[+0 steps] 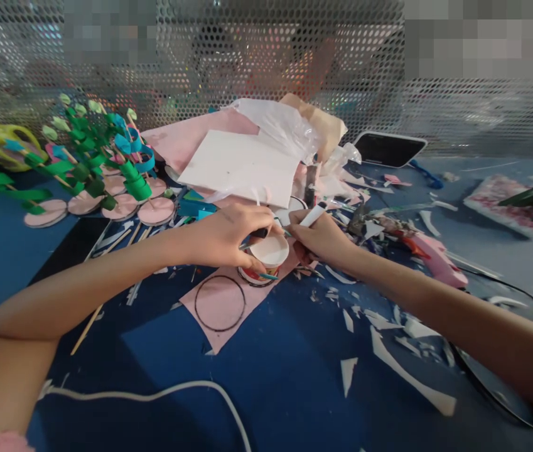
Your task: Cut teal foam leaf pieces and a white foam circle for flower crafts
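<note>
Over the middle of the table, my left hand (238, 232) is closed around a paper cup (270, 251) with a white inside and a red patterned outside. A dark cap or similar small item shows by its fingers. The cup stands on pink paper (209, 339), beside a black circle drawn on it. In my right hand (317, 238) is a white marker (314, 215), held close to the cup's right side. Its tip is hidden behind the fingers.
Pink round bases with green and blue paper plants (120, 204) stand at left. A white board (242, 164) lies behind the hands. Paper scraps (407, 376) and a pink glue gun (436, 258) are at right, a white cable (153, 395) in front.
</note>
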`<state>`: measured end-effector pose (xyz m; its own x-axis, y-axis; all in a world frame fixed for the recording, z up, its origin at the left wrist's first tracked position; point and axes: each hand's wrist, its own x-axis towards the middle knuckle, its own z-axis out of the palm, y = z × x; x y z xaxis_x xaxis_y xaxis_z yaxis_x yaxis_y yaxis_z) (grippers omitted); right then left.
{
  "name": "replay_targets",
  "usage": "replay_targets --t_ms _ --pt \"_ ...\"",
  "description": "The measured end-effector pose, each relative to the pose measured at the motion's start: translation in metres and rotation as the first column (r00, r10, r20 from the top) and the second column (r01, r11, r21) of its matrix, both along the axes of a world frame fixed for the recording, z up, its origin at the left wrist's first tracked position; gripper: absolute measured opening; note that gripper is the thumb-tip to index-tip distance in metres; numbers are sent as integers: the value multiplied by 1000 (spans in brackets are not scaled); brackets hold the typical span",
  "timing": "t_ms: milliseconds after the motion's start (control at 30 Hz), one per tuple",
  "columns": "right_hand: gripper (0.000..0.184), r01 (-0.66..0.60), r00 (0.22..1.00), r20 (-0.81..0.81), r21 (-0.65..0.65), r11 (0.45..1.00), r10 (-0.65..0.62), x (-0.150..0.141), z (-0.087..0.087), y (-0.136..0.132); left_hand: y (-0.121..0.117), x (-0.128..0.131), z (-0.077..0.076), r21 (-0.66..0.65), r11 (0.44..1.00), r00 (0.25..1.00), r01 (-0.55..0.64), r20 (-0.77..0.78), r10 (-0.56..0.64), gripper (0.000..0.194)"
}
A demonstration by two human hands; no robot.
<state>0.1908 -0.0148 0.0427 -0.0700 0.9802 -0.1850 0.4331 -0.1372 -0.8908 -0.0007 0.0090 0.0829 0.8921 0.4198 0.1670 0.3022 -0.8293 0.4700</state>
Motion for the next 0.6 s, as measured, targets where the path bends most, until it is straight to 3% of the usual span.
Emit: replay_targets --t_ms 133,300,600 --pt "27 -1 996 88 20 1000 0 -4 1 10 0 0 0 -18 1000 1000 1 -2 -1 27" --pt "23 -98 995 24 144 985 96 -5 -4 25 -1 0 0 -17 1000 1000 0 9 0 27" --pt "33 -206 977 -52 55 977 209 -22 1 39 -1 0 1 -13 1000 1000 6 10 -5 31"
